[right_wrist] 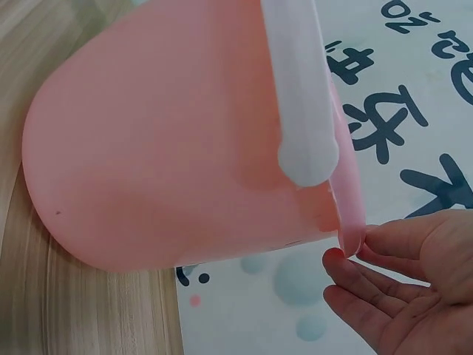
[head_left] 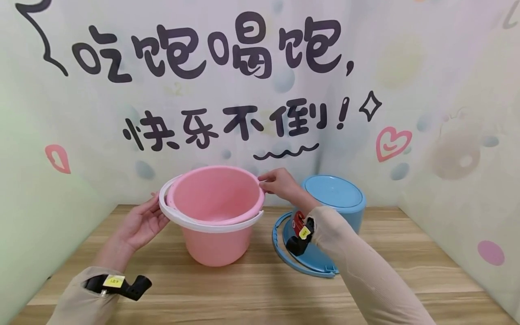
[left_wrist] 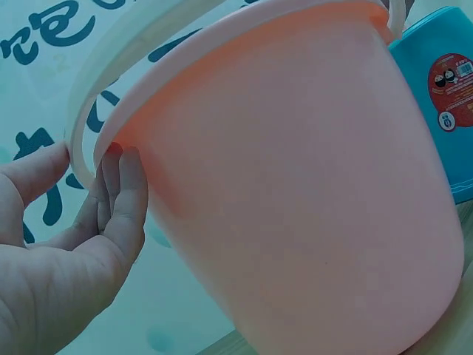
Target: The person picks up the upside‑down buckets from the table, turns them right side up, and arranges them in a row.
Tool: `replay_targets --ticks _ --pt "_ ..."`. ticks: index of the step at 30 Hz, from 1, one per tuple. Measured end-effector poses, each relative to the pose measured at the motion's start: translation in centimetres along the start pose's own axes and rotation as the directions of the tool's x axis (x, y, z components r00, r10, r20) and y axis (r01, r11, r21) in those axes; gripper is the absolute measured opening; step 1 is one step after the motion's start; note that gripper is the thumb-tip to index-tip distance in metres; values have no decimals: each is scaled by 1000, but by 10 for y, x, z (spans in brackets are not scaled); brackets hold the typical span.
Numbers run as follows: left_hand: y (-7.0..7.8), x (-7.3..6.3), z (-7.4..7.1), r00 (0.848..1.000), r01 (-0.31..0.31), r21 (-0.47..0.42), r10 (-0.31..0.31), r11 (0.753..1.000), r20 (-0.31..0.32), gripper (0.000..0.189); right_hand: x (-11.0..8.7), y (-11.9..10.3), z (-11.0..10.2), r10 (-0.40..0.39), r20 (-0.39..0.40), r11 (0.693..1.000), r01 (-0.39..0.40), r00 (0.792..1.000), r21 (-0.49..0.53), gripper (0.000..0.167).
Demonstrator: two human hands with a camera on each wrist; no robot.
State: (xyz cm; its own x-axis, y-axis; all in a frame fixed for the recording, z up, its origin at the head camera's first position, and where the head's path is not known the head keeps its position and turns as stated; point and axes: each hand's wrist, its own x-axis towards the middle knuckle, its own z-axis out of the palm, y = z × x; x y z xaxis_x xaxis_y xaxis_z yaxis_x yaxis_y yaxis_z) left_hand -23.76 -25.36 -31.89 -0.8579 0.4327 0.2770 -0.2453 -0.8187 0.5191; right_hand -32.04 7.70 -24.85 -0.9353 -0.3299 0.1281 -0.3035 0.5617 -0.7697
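A pink bucket (head_left: pixel 219 248) with a white handle (head_left: pixel 211 226) stands mouth up on the table, its mouth facing toward me. The handle lies down around the front of the rim. On the left side, my left hand (head_left: pixel 144 223) holds the bucket at its rim, fingertips on the wall below it and thumb against the handle. In the right wrist view, my right hand (right_wrist: pixel 399 285) pinches the pink rim between thumb and fingers. The bucket's far outer side is hidden.
A blue bucket (head_left: pixel 335 192) stands upside down on the right, partly behind my right forearm. Its blue handle (head_left: pixel 284 255) rests on the wooden table (head_left: pixel 227 298). A printed wall hanging (head_left: pixel 260 95) rises right behind the table.
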Motion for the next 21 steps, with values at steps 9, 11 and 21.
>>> replay_targets --ticks 9,11,21 --pt "1 -2 -10 1000 16 -52 -15 999 20 39 3 1 4 -2 10 1000 2 1000 -5 28" --pt "1 -1 -11 999 19 -54 -17 998 33 40 3 1 3 -9 9 1000 9 1000 -5 28" --pt "-3 -10 -19 997 72 49 -73 996 22 43 -1 6 -1 -42 37 999 43 998 -29 27"
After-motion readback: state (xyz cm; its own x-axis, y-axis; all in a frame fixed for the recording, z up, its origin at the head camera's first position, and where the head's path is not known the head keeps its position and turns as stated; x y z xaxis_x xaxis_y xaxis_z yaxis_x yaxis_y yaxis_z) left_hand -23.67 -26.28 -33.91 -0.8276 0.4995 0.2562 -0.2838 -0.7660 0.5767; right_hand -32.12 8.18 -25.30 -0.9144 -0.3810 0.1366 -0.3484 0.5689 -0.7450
